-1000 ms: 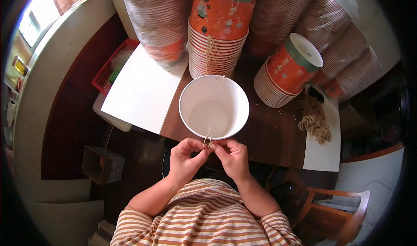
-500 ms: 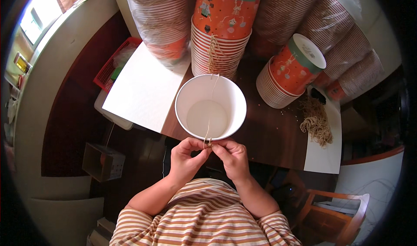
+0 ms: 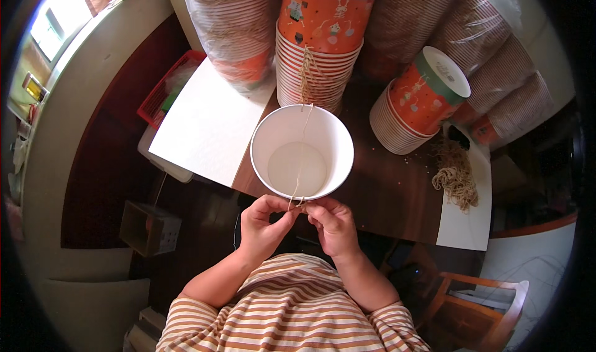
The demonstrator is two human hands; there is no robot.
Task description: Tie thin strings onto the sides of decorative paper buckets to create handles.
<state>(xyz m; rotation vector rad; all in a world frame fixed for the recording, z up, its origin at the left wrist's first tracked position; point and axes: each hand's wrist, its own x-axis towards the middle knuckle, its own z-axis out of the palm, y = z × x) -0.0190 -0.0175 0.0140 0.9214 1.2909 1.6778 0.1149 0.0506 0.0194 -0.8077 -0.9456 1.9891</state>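
A white-lined paper bucket (image 3: 267, 144) sits mouth up at the near edge of the table, before me. Thin tan twine (image 3: 300, 166) runs across its mouth, from the far rim to the near one. At the near rim my left hand (image 3: 266, 225) pinches the twine between thumb and forefinger. My right hand (image 3: 333, 226) is closed beside it, its fingertips pressed on the same bit of twine. A small loop or knot shows between the two; the fingertips partly cover it. Several cut lengths of twine (image 3: 305, 72) hang on the bucket stack behind.
Upside-down orange and green buckets form a tall stack (image 3: 326, 17) behind and a shorter stack (image 3: 413, 107) to its right. Plastic-wrapped stacks (image 3: 230, 35) line the back. A twine bundle (image 3: 456, 175) lies at right on the brown table (image 3: 385, 190). A wooden chair (image 3: 472, 302) stands lower right.
My fingers have shifted slightly at the near rim, and a twine loop now stands above the fingertips where a small knot showed between them. The bucket has stayed nearly in place.
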